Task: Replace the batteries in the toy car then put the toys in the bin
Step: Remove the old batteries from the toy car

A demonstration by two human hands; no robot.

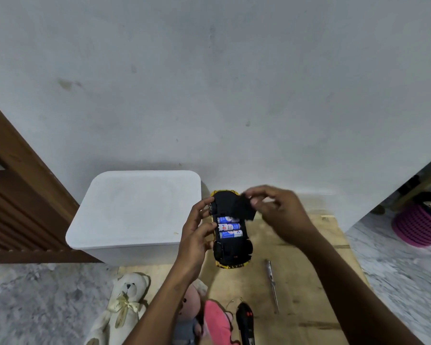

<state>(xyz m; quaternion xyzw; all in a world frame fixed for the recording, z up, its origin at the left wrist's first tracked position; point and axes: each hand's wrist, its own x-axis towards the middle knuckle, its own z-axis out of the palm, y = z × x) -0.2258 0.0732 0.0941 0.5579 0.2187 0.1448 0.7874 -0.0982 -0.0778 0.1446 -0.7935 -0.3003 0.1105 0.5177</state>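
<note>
The yellow toy car (230,252) is held upside down above the wooden board, its black underside facing me. Three blue batteries (229,226) lie side by side in its uncovered compartment. My left hand (197,232) grips the car along its left side. My right hand (278,212) pinches the black battery cover (246,209) just above and to the right of the compartment. The white bin (135,210) stands to the left with its lid on.
A screwdriver (271,285) lies on the wooden board (309,282) right of the car. A white teddy bear (125,302), a pink soft toy (217,322) and a black remote control (245,322) lie near me. A pink ribbed object (418,225) sits at far right.
</note>
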